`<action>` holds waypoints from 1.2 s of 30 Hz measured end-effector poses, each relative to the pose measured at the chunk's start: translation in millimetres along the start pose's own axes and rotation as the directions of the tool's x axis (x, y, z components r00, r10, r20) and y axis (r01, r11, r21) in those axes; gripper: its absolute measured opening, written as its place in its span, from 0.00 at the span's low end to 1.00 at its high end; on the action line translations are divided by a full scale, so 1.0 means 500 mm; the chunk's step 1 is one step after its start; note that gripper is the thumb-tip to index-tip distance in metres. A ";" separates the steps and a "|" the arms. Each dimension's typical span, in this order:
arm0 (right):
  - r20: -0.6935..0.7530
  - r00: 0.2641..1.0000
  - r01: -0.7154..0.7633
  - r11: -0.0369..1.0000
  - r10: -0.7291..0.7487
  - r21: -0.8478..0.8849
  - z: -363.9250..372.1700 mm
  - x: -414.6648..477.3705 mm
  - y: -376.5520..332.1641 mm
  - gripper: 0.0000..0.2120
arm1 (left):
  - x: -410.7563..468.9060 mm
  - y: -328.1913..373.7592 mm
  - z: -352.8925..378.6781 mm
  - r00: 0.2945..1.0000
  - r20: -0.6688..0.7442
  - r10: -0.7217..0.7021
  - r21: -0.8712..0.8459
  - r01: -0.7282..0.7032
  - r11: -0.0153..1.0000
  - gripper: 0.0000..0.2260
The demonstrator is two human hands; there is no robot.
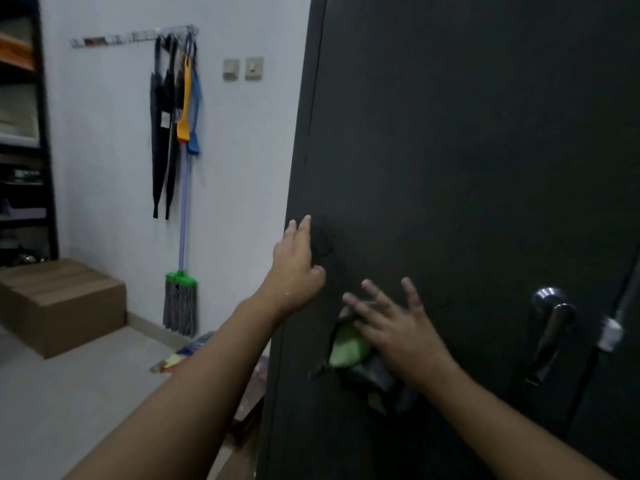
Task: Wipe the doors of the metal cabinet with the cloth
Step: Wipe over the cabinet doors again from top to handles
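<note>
Green and grey cloth (346, 348) sits closest to me, pinned against the dark metal door (450, 150) under my right hand (398, 327). That hand is spread wide, fingers straight and splayed. It presses the cloth flat and does not clutch it. The bunched fabric spills out below and to the left of the palm.

A little higher and further left, my left hand (294, 268) rests on the same door right at its outer edge. Two fingers point straight up and the thumb lies on the face. It holds nothing. I cannot tell whether the hidden fingers hook round the edge.

What matters for the next stroke, as I judge it, is that the door's long axis runs vertically and most of its face lies above and to the right of the cloth. The right hand is the nearer one to all of that. It is also nearer to the chrome lever handle (550, 327), which is off to its right at about the same height. The second door (620, 393) begins just past that handle.

Further back, a mop (180, 299) hangs against the white wall, with a cardboard box (62, 299) on the floor to its left.
</note>
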State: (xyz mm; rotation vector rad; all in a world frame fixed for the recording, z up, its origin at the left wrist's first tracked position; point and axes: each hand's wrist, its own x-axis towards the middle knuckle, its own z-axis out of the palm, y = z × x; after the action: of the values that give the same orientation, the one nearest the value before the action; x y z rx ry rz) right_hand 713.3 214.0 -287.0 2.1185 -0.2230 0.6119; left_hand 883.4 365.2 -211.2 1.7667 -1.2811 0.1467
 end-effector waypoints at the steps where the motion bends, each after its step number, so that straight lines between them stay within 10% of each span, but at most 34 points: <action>1: -0.068 0.993 -0.097 0.995 0.095 -0.022 -0.024 0.006 0.035 0.23 | 0.005 0.002 -0.005 0.999 0.034 0.021 0.029 -0.022 0.999 0.37; 4: -0.183 0.935 -0.309 0.951 0.302 -0.009 -0.065 0.001 0.094 0.19 | 0.016 -0.006 -0.015 0.982 0.164 0.089 0.102 -0.107 0.989 0.39; 7: -0.211 0.964 -0.179 0.982 0.162 -0.064 -0.033 -0.072 0.077 0.18 | 0.021 -0.035 -0.010 0.966 0.238 0.095 0.159 -0.136 0.978 0.40; 11: 0.066 0.989 0.135 0.988 -0.130 -0.070 0.023 -0.207 0.034 0.22 | 0.012 -0.073 0.016 0.965 0.227 0.129 0.155 -0.167 0.974 0.40; 16: 0.246 0.967 0.049 0.998 -0.060 0.050 0.043 -0.273 -0.041 0.34 | -0.058 -0.165 0.083 0.965 0.186 0.183 0.070 -0.199 0.978 0.42; 24: 0.240 0.906 0.359 0.933 -0.349 0.003 0.156 -0.305 -0.159 0.22 | -0.200 -0.345 0.257 0.971 0.103 -0.214 -0.313 0.236 0.920 0.36; 30: -0.083 0.996 0.035 0.999 -0.033 0.029 0.141 -0.137 -0.182 0.21 | -0.263 -0.431 0.327 0.949 0.131 -0.288 -0.523 0.313 0.793 0.41; 36: 0.003 1.000 -0.024 0.997 0.024 0.080 0.137 0.008 -0.248 0.35 | -0.282 -0.488 0.371 0.943 0.102 -0.316 -0.727 0.288 0.623 0.39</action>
State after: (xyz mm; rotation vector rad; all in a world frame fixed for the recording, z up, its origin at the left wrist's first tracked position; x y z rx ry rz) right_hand 786.6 231.4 -407.0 2.1964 -0.2290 0.6418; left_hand 942.4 338.1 -542.2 1.2127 -0.8050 -0.4838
